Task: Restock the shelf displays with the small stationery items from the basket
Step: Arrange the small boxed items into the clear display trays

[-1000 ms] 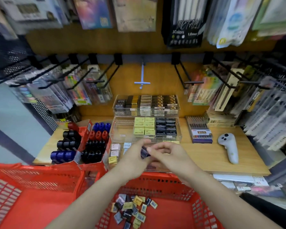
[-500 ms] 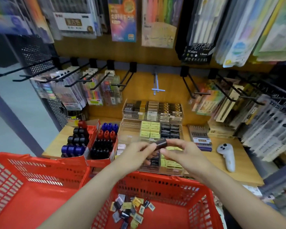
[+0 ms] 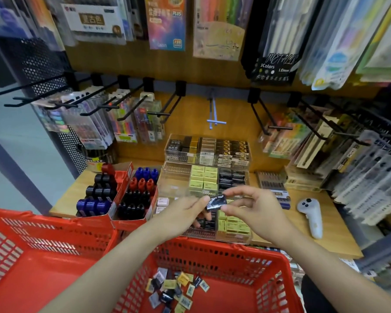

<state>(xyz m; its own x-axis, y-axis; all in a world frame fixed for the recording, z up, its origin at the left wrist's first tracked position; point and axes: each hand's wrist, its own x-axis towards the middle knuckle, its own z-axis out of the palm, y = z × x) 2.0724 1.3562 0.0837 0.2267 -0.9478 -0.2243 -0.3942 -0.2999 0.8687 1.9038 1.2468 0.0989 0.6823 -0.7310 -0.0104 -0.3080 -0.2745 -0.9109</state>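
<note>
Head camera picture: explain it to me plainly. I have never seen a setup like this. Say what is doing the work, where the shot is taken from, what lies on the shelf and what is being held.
No machine is at work here: a person is using two bare hands. The single picture comes from a wide-angle camera worn on the head, looking forward and down, so both arms reach in from the bottom edge.

The left hand and right hand together pinch one small dark packet above the wooden shelf.

On that shelf stand clear display trays of little yellow and black boxes, red cartons of markers with black, blue and red caps, and a white handheld controller. Pen packs hang from black hooks behind.

Below sits a red plastic basket with more loose small packets on its floor.
</note>
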